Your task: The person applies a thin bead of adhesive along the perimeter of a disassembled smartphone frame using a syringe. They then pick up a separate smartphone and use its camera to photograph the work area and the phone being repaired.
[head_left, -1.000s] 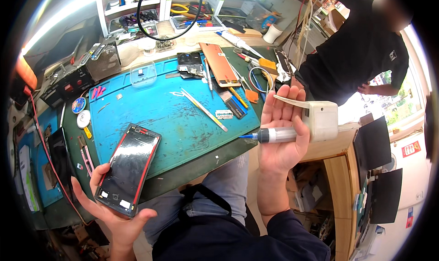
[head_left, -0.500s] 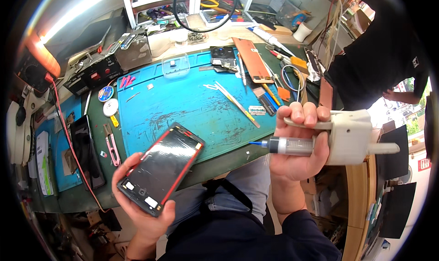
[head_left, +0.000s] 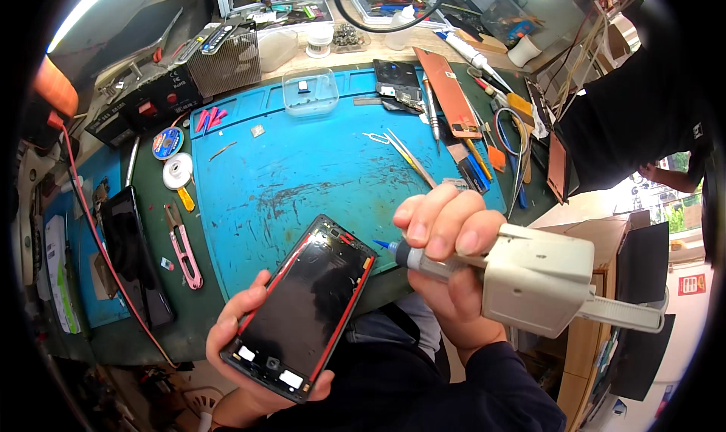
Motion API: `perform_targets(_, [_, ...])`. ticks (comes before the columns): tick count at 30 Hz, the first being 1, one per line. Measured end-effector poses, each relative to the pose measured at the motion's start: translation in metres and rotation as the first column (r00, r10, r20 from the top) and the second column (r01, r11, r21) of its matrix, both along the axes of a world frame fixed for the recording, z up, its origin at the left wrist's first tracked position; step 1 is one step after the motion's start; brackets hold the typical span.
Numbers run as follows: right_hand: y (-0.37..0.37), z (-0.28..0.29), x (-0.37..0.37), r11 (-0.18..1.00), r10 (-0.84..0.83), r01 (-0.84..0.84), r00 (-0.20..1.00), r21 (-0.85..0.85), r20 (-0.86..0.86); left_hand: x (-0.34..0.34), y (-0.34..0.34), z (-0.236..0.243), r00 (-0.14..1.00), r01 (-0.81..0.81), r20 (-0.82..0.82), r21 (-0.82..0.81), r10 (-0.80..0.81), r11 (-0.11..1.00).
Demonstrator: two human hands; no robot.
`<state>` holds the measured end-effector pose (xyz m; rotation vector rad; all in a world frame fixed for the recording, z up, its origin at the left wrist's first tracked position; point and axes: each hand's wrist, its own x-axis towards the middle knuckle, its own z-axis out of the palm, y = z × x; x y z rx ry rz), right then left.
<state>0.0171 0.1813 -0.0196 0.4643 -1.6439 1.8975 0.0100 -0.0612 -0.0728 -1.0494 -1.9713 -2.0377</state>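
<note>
My left hand (head_left: 240,315) is closed on the edges of a black phone frame (head_left: 301,299), held tilted above the mat's near edge. Red strips run along its long sides, and white patches show at the lower end. In my right hand (head_left: 446,239) is a whitish dispensing gun (head_left: 537,279), its handle wrapped by my fingers. A syringe with a blue needle tip (head_left: 384,245) juts out of the gun toward the phone frame. That tip is close to the frame's upper right edge; I cannot tell whether they touch.
Beneath lies a blue repair mat (head_left: 280,167) with a clear plastic box (head_left: 310,95) at its back. Tweezers (head_left: 408,160), a copper-coloured phone back (head_left: 446,91) and several tools lie right. Pink pliers (head_left: 184,254) and a dark phone (head_left: 138,254) lie left. A person in black stands at right.
My right hand has brought the dispensing gun left and downward, its needle tip now beside the phone frame. My left hand has shifted the frame slightly right. The view has shifted too.
</note>
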Motion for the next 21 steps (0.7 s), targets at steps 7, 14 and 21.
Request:
perform_targets(7, [0.001,-0.007,-0.009,0.995,0.058,-0.052,0.996,0.089,-0.072,-0.005,-0.005,0.013,0.998,0.037,-0.044,-0.155,-0.045,0.987])
perform_targets(14, [-0.003,-0.009,-0.015,0.997,0.056,-0.052,0.996,0.064,-0.065,-0.005,0.003,0.012,0.997,0.0,-0.071,-0.097,-0.006,0.995])
perform_targets(21, [-0.003,-0.008,-0.016,0.996,0.05,-0.045,0.997,0.082,-0.06,-0.004,0.003,0.013,0.998,-0.003,-0.065,-0.089,-0.002,0.996])
